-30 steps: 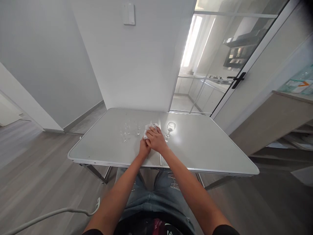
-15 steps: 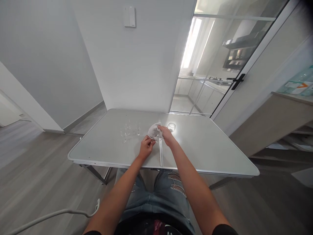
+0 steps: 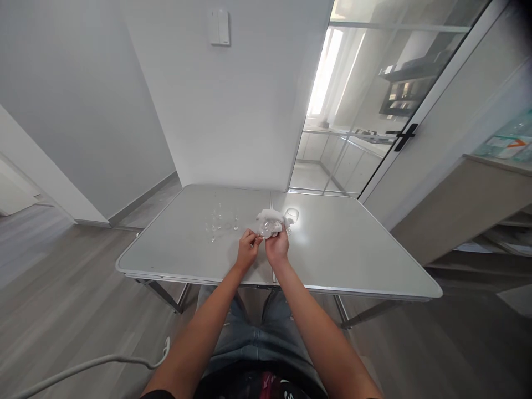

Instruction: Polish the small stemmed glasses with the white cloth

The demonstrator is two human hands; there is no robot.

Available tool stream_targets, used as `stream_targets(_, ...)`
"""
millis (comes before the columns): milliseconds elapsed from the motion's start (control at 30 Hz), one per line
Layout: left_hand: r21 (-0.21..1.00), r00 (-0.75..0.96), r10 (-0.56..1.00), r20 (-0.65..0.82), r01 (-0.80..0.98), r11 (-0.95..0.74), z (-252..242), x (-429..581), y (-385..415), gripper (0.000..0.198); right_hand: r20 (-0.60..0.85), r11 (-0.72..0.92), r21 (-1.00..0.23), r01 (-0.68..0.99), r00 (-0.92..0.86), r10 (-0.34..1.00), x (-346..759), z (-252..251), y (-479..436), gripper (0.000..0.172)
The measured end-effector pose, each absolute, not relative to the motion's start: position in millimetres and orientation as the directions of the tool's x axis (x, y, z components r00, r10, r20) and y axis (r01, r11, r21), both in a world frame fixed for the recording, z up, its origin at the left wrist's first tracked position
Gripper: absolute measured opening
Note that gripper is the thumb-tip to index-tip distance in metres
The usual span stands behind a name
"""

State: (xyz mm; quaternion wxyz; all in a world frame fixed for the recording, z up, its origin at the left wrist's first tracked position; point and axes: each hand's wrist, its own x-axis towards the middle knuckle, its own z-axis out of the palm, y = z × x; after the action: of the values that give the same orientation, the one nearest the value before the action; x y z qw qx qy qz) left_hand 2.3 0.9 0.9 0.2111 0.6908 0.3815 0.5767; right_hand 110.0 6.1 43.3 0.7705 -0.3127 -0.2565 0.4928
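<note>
My left hand (image 3: 248, 247) is closed, its fingers pinching a clear stemmed glass (image 3: 266, 229) by what looks like its stem. The bowl of that glass tips toward my right hand (image 3: 277, 245). A white cloth (image 3: 270, 215) is bunched around the bowl, and my right hand is closed on it from below and the right. Just beyond the right hand, another clear stemmed glass (image 3: 292, 214) stands on the table. Several small clear glasses (image 3: 214, 224) stand to the left of my hands; their outlines are faint.
The grey folding table (image 3: 353, 260) has a metal rim and a centre seam. Behind it rise a white wall (image 3: 233, 122) and a glazed door (image 3: 353, 100) with a black handle. A shelf (image 3: 490, 194) holding plastic bottles (image 3: 511, 141) is at the right. A white cable (image 3: 112, 359) hangs at the lower left.
My right hand has turned from above the cloth to beneath it, moving slightly toward me. The glass bowl now shows in front of the cloth. My left hand has barely moved.
</note>
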Motion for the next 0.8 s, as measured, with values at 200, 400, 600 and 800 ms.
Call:
stream_targets(200,0.758,-0.028,0.785,0.619,0.285,-0.587,1,1,1,0.03,0.036,0.234,-0.806,-0.544,0.349,0.936,98,24,-7,0.036)
stream_targets(400,0.795,-0.065,0.807,0.587,0.233,-0.56,3,0,0,0.02,0.254,0.245,-0.967,0.074,0.395,0.883,96,19,-35,0.044)
stream_targets(600,0.789,-0.078,0.801,0.593,0.253,-0.56,6,-1,-2,0.024,0.684,0.575,-0.624,0.529,0.012,0.73,104,38,-43,0.053)
stream_targets(800,0.804,-0.026,0.826,0.563,0.249,-0.54,-2,1,3,0.029,0.597,0.464,-0.682,0.565,0.064,0.799,123,69,-19,0.043)
